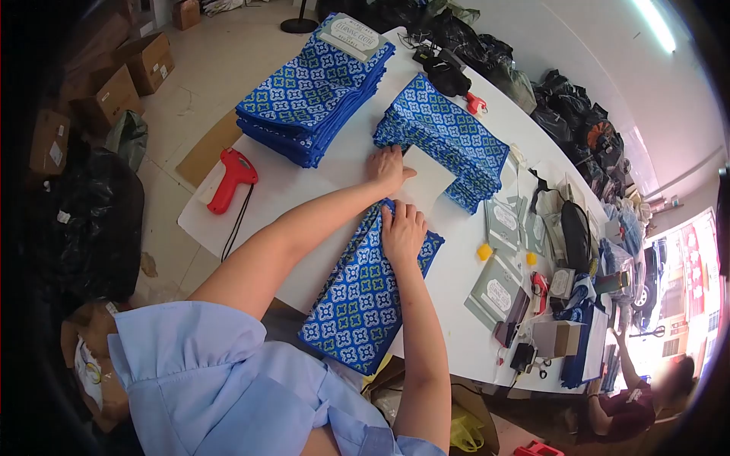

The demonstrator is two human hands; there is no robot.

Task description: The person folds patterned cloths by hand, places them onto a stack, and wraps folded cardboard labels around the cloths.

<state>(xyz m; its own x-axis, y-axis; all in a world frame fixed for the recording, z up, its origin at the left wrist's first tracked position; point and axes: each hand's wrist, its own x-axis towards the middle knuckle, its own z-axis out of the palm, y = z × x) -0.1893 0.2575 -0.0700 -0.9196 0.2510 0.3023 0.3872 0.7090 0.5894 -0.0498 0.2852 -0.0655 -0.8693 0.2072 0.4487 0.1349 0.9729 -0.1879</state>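
Observation:
My left hand (pixel 390 169) is closed at the left edge of a plain cream card (pixel 430 176), its thumb stretched over the card. Just below it, my right hand (pixel 404 234) has its fingers bent over the upper end of a blue patterned cloth (pixel 353 296), thumb apart on the left. The cloth lies lengthwise on the table, and its lower end reaches the near edge. Behind the card rises a stack of folded blue cloths (pixel 449 125). Farther left stands a taller stack of the same cloths (pixel 315 87), topped by a grey printed label card (pixel 354 36).
On the white table (pixel 319 194), a red tagging gun (pixel 232 181) lies left, with a dark cord. Another red tool (pixel 476 104) sits at the back. Printed label cards (pixel 498 292), yellow pieces and small boxes crowd the right. Another person (pixel 631 403) is at far right.

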